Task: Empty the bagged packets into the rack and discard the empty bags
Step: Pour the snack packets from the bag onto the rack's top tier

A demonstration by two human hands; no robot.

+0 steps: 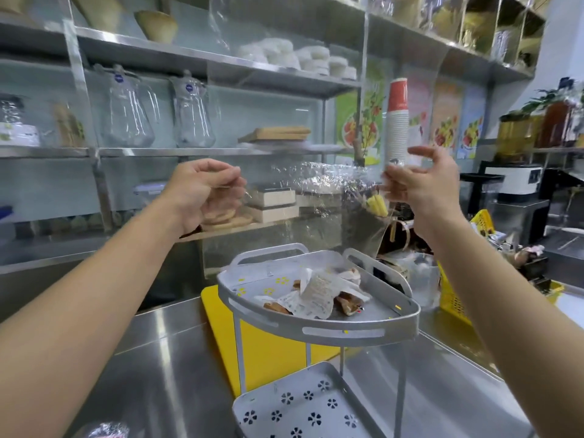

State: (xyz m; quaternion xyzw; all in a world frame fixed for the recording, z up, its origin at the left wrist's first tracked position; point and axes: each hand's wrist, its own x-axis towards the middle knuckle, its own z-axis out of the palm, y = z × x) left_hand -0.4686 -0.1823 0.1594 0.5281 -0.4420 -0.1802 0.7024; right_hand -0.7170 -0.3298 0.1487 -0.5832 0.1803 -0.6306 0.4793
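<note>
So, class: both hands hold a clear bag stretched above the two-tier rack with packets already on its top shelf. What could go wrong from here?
1. The clear bag hangs high above the rack's top shelf; any packet left inside could bounce off the packets already piled there and land on the counter.
2. The left hand and right hand grip only the bag's edges, so the thin film could slip or tear.
</note>
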